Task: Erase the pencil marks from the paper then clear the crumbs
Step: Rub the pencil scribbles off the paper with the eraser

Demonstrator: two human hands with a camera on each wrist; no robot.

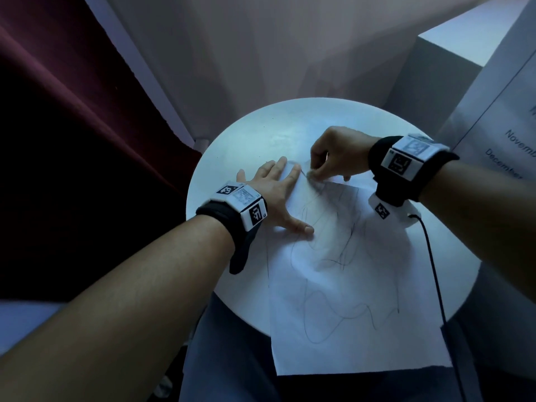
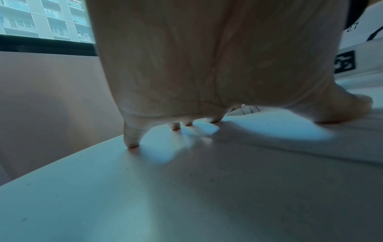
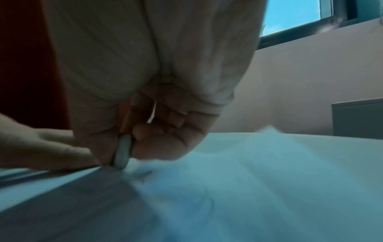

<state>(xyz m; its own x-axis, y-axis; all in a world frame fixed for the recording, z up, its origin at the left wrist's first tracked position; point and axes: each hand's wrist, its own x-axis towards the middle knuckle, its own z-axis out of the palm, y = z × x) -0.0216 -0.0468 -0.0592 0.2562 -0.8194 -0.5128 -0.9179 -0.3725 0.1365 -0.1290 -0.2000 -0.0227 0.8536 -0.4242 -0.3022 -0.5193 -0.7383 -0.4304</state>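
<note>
A white sheet of paper covered in looping pencil scribbles lies on a round white table, its near end hanging over the table's front edge. My left hand lies flat with spread fingers on the sheet's far left corner, the thumb pressing the paper. My right hand pinches a small pale eraser between thumb and fingers, its lower edge touching the paper at the far end, close to my left index finger. The eraser is blurred in the head view.
A dark red curtain hangs to the left. A calendar sheet and a grey box stand at the right. A black cable runs from my right wrist across the table's right side. My lap is below the table.
</note>
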